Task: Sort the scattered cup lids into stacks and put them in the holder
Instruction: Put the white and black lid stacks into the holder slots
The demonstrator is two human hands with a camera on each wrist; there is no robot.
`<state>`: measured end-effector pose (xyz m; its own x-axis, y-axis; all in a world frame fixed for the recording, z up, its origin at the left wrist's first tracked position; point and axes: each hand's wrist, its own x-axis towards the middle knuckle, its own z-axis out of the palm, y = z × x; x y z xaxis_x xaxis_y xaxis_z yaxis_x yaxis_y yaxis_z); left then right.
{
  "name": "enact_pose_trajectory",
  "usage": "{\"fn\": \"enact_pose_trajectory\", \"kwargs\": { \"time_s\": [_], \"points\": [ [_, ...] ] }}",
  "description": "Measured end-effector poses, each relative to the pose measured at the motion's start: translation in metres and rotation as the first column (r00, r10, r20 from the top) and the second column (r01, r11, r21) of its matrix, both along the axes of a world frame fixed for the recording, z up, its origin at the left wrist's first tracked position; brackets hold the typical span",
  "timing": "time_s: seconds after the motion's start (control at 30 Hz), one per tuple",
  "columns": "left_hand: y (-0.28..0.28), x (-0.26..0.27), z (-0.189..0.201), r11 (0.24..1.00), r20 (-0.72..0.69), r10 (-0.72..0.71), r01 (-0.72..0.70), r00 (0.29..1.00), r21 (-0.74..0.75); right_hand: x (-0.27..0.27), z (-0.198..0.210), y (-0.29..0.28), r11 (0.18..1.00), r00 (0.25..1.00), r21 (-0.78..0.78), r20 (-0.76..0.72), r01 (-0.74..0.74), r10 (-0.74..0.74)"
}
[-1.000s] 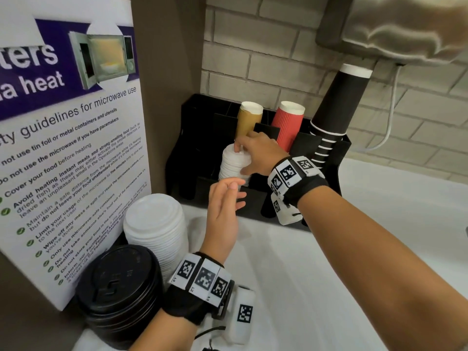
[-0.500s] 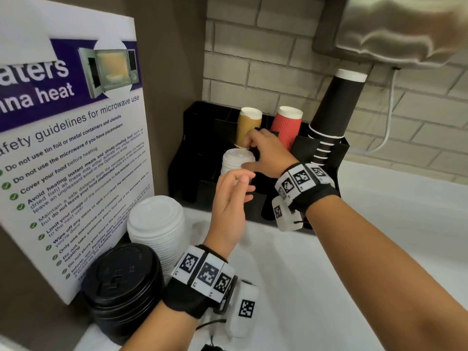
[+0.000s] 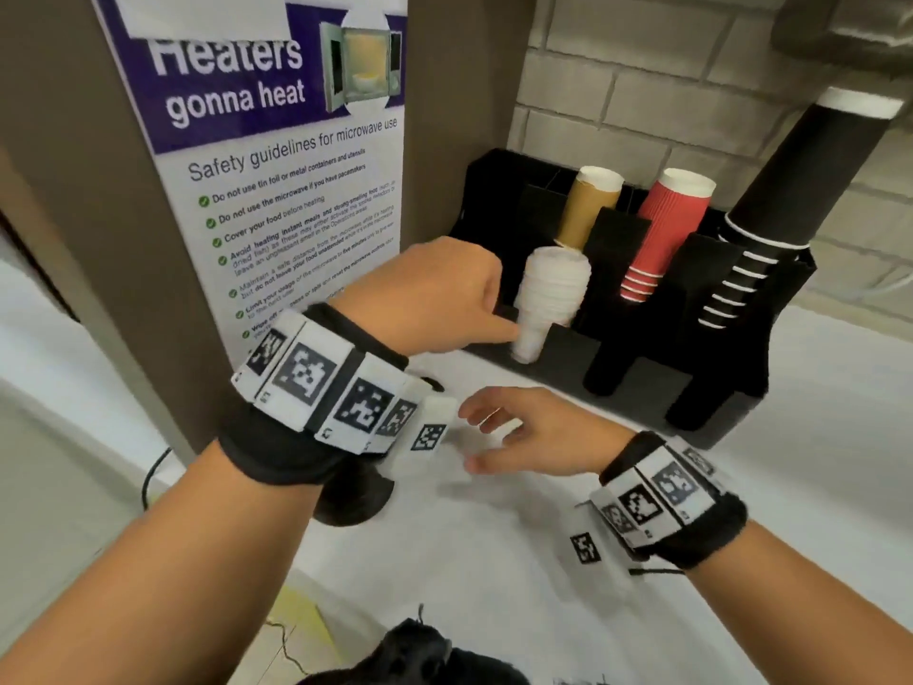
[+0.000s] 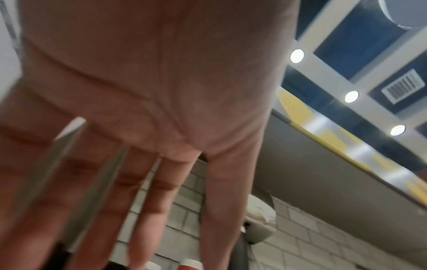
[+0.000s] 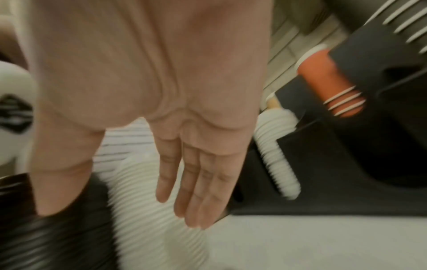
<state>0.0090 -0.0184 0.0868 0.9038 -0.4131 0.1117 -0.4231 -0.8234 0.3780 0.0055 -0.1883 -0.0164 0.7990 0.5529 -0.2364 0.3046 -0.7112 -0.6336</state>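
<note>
A tall stack of small white lids point(image 3: 548, 294) stands tilted in the front left slot of the black holder point(image 3: 642, 388). My left hand point(image 3: 494, 318) reaches across to it, and one fingertip touches the stack's lower part; in the left wrist view the fingers point(image 4: 148, 210) are straight and hold nothing. My right hand point(image 3: 489, 437) hovers low over the counter with its fingers point(image 5: 196, 191) spread and empty. Beneath it lie a wider stack of white lids point(image 5: 148, 201) and a stack of black lids point(image 5: 57, 237). In the head view my left wrist hides most of both.
Behind the lid slot the holder carries brown cups point(image 3: 588, 210), red ribbed cups point(image 3: 662, 229) and a tall column of black cups point(image 3: 800, 190). A microwave safety poster point(image 3: 286, 165) stands on a panel to the left. The white counter point(image 3: 543, 585) stretches toward me.
My right hand let go of the small lid stack in the holder and dropped left over the counter. My left hand rose and moved forward to that stack.
</note>
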Motion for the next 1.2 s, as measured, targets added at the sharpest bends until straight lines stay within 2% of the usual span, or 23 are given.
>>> {"fn": "enact_pose_trajectory", "kwargs": {
  "time_s": [0.1, 0.17, 0.23, 0.4, 0.57, 0.67, 0.77, 0.9, 1.2],
  "points": [
    [0.025, -0.015, -0.004, 0.948, -0.070, 0.231, -0.208, 0.970, 0.242, -0.013, -0.015, 0.024, 0.993, 0.992, -0.040, -0.064, -0.110, 0.108],
    [0.039, -0.024, -0.009, 0.891, -0.105, 0.316, -0.257, 0.943, 0.374, -0.018, -0.024, 0.035, 0.985, 0.983, -0.065, -0.101, -0.162, 0.155],
    [0.050, -0.032, -0.016, 0.855, -0.137, 0.338, -0.243, 0.931, 0.459, -0.022, -0.031, 0.045, 0.979, 0.976, -0.057, -0.104, -0.196, 0.189],
    [0.059, -0.043, -0.038, 0.814, -0.253, 0.331, -0.140, 0.909, 0.563, -0.029, -0.048, 0.065, 0.971, 0.973, 0.088, 0.082, -0.222, 0.215],
    [0.053, -0.048, -0.047, 0.745, -0.240, 0.358, -0.121, 0.902, 0.656, -0.027, -0.055, 0.074, 0.968, 0.995, 0.230, 0.025, -0.104, 0.101],
    [0.048, -0.054, -0.050, 0.728, -0.239, 0.325, -0.081, 0.915, 0.681, -0.026, -0.055, 0.073, 0.963, 0.997, 0.259, -0.025, -0.069, 0.078],
    [0.035, -0.060, -0.052, 0.763, -0.256, 0.254, -0.031, 0.933, 0.645, -0.027, -0.051, 0.062, 0.967, 0.995, 0.241, -0.047, -0.078, 0.092],
    [0.011, -0.057, -0.056, 0.803, -0.217, 0.117, 0.036, 0.969, 0.595, -0.026, -0.043, 0.033, 0.980, 0.998, 0.197, -0.046, -0.027, 0.036],
    [-0.051, -0.014, -0.069, 0.838, -0.103, -0.104, 0.143, 0.989, 0.527, -0.005, -0.045, -0.032, 0.955, 0.970, 0.176, -0.009, 0.239, -0.241]
  ]
}}
